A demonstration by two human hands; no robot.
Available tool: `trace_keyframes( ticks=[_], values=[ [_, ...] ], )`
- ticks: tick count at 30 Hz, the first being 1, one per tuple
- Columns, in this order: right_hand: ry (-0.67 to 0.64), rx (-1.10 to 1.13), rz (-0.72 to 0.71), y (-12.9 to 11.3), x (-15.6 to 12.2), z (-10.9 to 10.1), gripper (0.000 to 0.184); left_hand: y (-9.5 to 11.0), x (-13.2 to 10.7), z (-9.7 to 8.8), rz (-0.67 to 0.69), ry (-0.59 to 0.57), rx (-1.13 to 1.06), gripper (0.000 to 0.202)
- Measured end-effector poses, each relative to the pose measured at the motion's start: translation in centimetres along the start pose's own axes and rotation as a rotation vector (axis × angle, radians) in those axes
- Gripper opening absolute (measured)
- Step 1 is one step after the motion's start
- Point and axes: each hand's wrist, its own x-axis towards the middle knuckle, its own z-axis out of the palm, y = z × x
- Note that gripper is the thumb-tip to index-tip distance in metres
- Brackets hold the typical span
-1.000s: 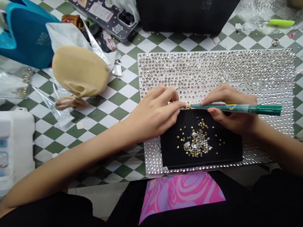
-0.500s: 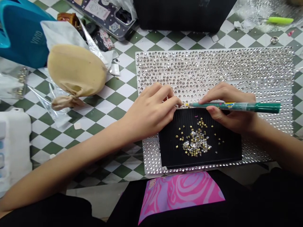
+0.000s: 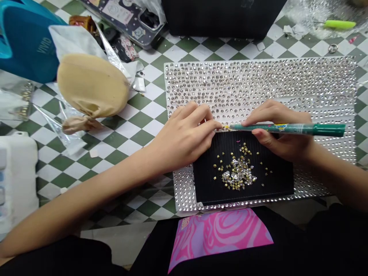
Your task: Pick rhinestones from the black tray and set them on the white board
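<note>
My right hand is closed round a green marker-style pen, its tip pointing left. A small yellow bit shows at the tip, close to my left fingertips. My left hand is closed, thumb and forefinger drawn together by the pen tip; what they pinch, if anything, is hidden. Both hands rest over a white sheet covered in rows of silvery rhinestones. Below them lies a black ridged card on the sheet, bearing a pile of loose gold-backed rhinestones.
Left on the checked tablecloth sit a tied beige pouch, a blue container and a white case. A phone and a black box stand behind. A yellow-green-handled tool lies far right.
The pen has shifted slightly, its rear end now a little farther right. My left fingertips have crept right, nearer the pen tip. The rhinestone pile looks the same.
</note>
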Motion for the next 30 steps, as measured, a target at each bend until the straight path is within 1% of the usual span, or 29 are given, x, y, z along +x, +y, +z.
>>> trace_keyframes(
  ticks=[4,9,11,15,19,24,28,30],
  values=[
    [0.004,0.024,0.003,-0.07,0.0,-0.19,0.007,-0.03,0.04,-0.03,-0.005,0.014,-0.01,0.025],
    [0.032,0.126,0.045,-0.17,-0.03,-0.32,0.01,0.02,0.08,-0.2,0.012,0.015,-0.069,0.025],
    [0.035,0.158,0.04,-0.07,-0.1,-0.35,0.012,0.03,0.1,-0.28,0.013,0.013,-0.091,0.025],
    [0.081,0.165,0.044,0.31,-0.41,-0.28,0.013,-0.06,0.13,-0.33,0.007,0.017,-0.125,0.023],
    [0.125,0.122,0.065,0.47,-0.64,-0.06,0.017,-0.24,0.07,-0.08,-0.011,0.032,-0.074,0.023],
    [0.151,0.097,0.08,0.36,-0.52,0.01,0.02,-0.32,0.03,0.43,0.039,0.032,0.011,0.026],
    [0.148,0.096,0.084,0.28,-0.34,-0.01,0.019,-0.22,0.52,0.51,0.043,0.051,0.068,0.019],
    [0.148,0.094,0.089,0.23,-0.29,-0.02,0.018,-0.13,0.98,0.35,0.04,0.034,0.095,0.017]
  ],
)
